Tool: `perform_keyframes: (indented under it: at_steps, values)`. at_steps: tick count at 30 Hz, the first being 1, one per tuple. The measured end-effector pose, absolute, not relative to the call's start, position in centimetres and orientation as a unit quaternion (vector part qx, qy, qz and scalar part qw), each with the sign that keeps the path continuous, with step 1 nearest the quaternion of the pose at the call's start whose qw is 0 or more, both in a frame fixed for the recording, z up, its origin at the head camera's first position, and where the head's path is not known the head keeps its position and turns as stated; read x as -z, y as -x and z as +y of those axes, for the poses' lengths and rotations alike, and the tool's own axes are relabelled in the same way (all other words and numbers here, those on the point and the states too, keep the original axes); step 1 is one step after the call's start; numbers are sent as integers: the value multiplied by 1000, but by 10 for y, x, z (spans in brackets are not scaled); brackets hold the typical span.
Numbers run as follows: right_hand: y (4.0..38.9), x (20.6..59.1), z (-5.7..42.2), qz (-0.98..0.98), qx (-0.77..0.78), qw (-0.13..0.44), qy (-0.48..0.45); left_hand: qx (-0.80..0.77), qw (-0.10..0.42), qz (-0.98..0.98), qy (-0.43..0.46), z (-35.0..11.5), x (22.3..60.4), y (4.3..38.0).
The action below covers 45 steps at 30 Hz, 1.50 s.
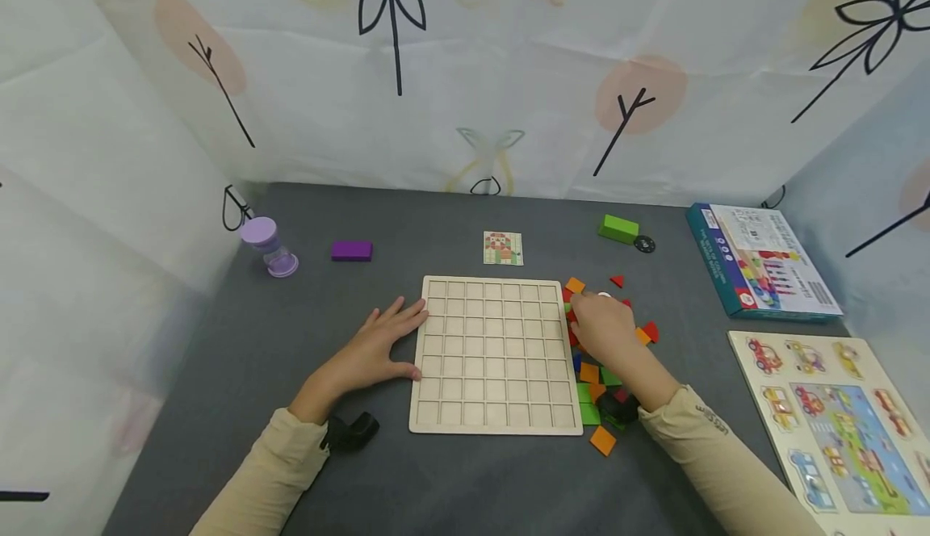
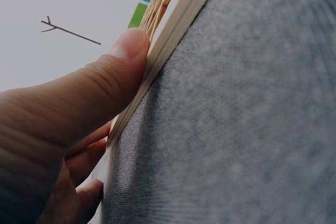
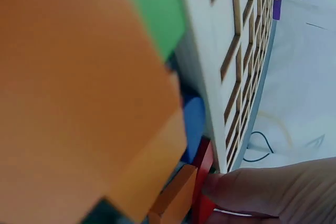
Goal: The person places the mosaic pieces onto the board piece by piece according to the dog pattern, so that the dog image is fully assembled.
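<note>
A light wooden board (image 1: pixel 494 347) with a grid of square recesses lies flat on the grey table. My left hand (image 1: pixel 374 350) touches its left edge, fingers spread and thumb apart; in the left wrist view the thumb (image 2: pixel 113 74) presses that edge. Beside the right edge, my right hand (image 1: pixel 606 326) reaches into a pile of coloured pieces, fingers bent. In the right wrist view its thumb lies against a red piece (image 3: pixel 202 205), which it appears to pinch. Orange pieces (image 1: pixel 589 373), green pieces (image 1: pixel 588 413) and a blue one (image 3: pixel 194 121) lie around, partly hidden by the hand.
A small patterned card (image 1: pixel 503 248) lies behind the board. Left of it are a purple block (image 1: pixel 352 251) and a lilac sand timer (image 1: pixel 270 247). To the right stand a green block (image 1: pixel 618 228), a black disc (image 1: pixel 644 244), a game box (image 1: pixel 770 261) and a picture puzzle board (image 1: pixel 835 423).
</note>
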State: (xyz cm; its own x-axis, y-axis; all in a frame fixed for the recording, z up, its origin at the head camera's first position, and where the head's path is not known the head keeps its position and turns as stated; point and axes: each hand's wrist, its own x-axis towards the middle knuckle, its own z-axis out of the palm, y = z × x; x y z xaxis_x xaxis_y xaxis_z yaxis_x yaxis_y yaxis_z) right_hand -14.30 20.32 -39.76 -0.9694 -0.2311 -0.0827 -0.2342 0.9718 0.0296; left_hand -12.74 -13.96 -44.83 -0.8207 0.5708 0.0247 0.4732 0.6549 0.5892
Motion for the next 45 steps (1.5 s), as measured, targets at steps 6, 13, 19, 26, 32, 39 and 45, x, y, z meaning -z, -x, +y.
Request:
perform_keyframes:
  at_steps: [6,13,19,26,32,39,45]
  values:
    - [143,403,211,993,44,51,96,-301,80,905,-289,-140,448,128]
    - [144,403,213,990,78,31,114,-305,78,904,-289,-141,448,128]
    - [159,391,181,973,160,3,168,-310,79,904,-284,-142,448,126]
    - [191,397,125,952,157,-12,261,-309,79,904,-284,-142,450,127]
    - [201,404,91,947,131,15,292,-316,84,902,-281,-140,449,127]
    - [201,407,77,943,73,20,324,-303,86,906,-283,-140,455,127]
    - [206,409,74,938,63,6,341,-303,84,908,-279,-142,455,128]
